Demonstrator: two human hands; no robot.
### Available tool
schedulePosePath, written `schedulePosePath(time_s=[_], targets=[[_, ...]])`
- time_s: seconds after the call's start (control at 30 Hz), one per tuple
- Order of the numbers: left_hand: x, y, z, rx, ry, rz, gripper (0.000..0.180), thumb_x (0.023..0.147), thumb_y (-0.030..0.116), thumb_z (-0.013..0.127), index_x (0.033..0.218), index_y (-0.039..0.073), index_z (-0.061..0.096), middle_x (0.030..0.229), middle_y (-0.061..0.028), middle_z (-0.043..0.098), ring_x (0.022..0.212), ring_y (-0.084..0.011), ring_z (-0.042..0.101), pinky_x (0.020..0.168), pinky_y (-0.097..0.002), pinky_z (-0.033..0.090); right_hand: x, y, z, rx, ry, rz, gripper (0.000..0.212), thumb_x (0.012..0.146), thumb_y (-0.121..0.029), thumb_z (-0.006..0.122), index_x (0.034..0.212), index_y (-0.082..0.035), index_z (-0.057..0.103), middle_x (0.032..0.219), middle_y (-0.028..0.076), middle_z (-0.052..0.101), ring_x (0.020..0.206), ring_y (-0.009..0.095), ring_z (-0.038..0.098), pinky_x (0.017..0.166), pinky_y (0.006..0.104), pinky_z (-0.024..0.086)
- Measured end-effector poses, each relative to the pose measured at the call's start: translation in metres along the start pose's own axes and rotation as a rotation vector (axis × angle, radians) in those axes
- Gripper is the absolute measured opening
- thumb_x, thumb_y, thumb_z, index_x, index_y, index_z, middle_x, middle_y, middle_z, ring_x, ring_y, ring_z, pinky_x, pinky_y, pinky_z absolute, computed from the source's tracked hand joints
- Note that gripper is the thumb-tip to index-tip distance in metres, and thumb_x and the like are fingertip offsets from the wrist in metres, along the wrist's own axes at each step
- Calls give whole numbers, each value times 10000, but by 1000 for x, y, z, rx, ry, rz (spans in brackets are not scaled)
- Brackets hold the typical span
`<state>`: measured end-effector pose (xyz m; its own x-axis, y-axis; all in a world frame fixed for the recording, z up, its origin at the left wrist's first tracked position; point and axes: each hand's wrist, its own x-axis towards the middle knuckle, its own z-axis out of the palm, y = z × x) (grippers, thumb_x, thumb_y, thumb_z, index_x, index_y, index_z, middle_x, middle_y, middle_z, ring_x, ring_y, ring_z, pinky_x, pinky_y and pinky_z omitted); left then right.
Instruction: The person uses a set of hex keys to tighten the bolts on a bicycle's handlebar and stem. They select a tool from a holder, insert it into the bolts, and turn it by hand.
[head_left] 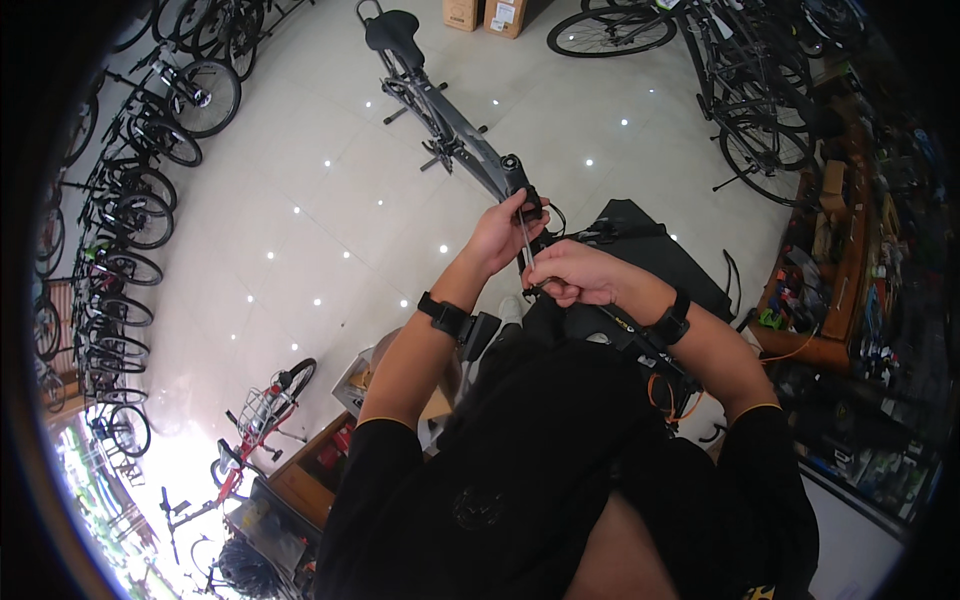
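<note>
In front of me stands a dark grey bicycle frame (466, 132) with a black saddle (394, 32) at its far end. My left hand (494, 238) is closed around the dark part at the frame's near front end, thumb on top. Close beside it on the right, my right hand (574, 272) is closed on a slim metal rod-shaped tool (527, 236). The tool points up toward the front end by my left fingers; its exact kind and where its tip sits are hidden. Thin black cables (557, 215) curve out next to my hands.
A black angular panel (650, 250) lies right of my hands. Bicycles (140, 215) line the left side, and more (765, 150) stand far right. A red bicycle (265, 415) stands lower left. Cardboard boxes (503, 16) sit at the back; a wooden workbench (845, 260) with tools is at right.
</note>
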<state>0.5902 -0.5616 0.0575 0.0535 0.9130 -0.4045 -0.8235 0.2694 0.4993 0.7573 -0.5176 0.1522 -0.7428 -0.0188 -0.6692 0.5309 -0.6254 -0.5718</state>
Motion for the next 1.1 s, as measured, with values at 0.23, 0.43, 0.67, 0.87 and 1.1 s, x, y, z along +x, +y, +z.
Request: schedulePosePath(time_s=[0.23, 0.43, 0.67, 0.87, 1.1], targets=[[2, -2, -2, -8, -17, -8, 400, 1030, 321, 426, 1139, -31, 583, 1030, -83, 631, 960, -195, 617, 838, -292, 509, 0, 13, -11, 201, -229, -118, 273, 974, -310, 575, 843, -71, 564, 689, 9, 561, 599, 114, 513, 593, 265, 432], [3, -4, -7, -5, -36, -27, 394, 1023, 338, 443, 1137, -3, 603, 1038, -72, 633, 965, -185, 609, 850, -296, 484, 1, 20, 20, -1003, 486, -471, 348, 801, -240, 756, 690, -38, 495, 642, 57, 586, 488, 129, 541, 476, 283, 421], [-3, -1, 0, 17, -7, -21, 409, 1027, 360, 432, 1166, 10, 593, 1053, -63, 630, 983, -179, 611, 847, -286, 493, -13, -1, -2, -75, -135, -134, 167, 992, -196, 530, 1036, -36, 516, 809, 92, 666, 671, 178, 666, 606, 267, 523], [-6, 1, 0, 18, -18, -27, 387, 1022, 353, 446, 1152, 22, 599, 1047, -54, 631, 975, -175, 606, 845, -290, 483, -13, -4, -6, -36, -240, -62, 211, 1001, -209, 514, 1109, -32, 555, 816, 102, 669, 666, 154, 648, 629, 263, 524], [-5, -1, 0, -8, -25, -23, 372, 1015, 357, 457, 1108, 39, 626, 1024, -31, 637, 955, -160, 603, 837, -289, 463, -6, 0, -4, -125, -62, 68, 233, 958, -184, 581, 1126, -22, 575, 578, -32, 446, 429, 61, 352, 439, 216, 314]])
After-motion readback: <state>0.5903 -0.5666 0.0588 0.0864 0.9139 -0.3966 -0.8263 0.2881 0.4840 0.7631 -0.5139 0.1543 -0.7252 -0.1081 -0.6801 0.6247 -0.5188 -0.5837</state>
